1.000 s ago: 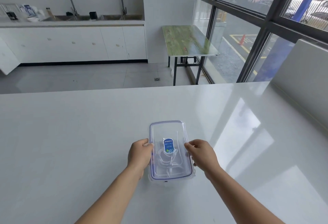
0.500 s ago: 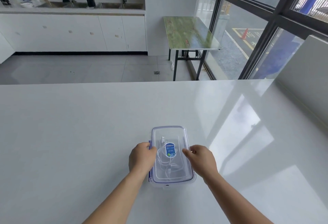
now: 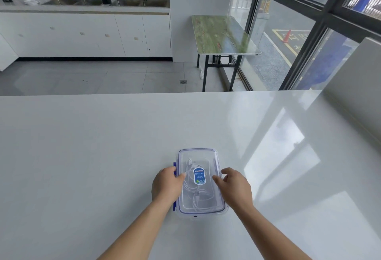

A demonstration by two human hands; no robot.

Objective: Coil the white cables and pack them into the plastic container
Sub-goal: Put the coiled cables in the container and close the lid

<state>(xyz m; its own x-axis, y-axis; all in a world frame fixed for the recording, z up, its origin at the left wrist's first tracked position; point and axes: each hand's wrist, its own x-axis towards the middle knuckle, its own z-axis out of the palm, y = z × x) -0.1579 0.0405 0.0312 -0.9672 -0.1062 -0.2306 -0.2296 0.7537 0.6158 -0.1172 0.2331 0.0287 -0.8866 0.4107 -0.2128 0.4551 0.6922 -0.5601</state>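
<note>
The clear plastic container (image 3: 198, 153) with a blue-rimmed lid lies on the white table near me, its lid on. Coiled white cables (image 3: 194, 198) show through the lid beneath a blue oval label (image 3: 199, 176). My left hand (image 3: 166, 185) grips the container's left edge, thumb on the lid and fingers curled down over the blue side clip. At the right edge my right hand (image 3: 234, 187) rests with its thumb on the lid and its fingers loosely spread over the rim.
The white table (image 3: 103, 156) stretches wide on all sides of the container. Its far edge drops to a tiled floor. A green folding table (image 3: 222, 35) stands by the window, and a white panel (image 3: 354, 86) rises at the right.
Both hands have slid slightly toward the container's middle. My right hand's pinch on the lid edge has loosened into spread fingers. The container has stayed in place.
</note>
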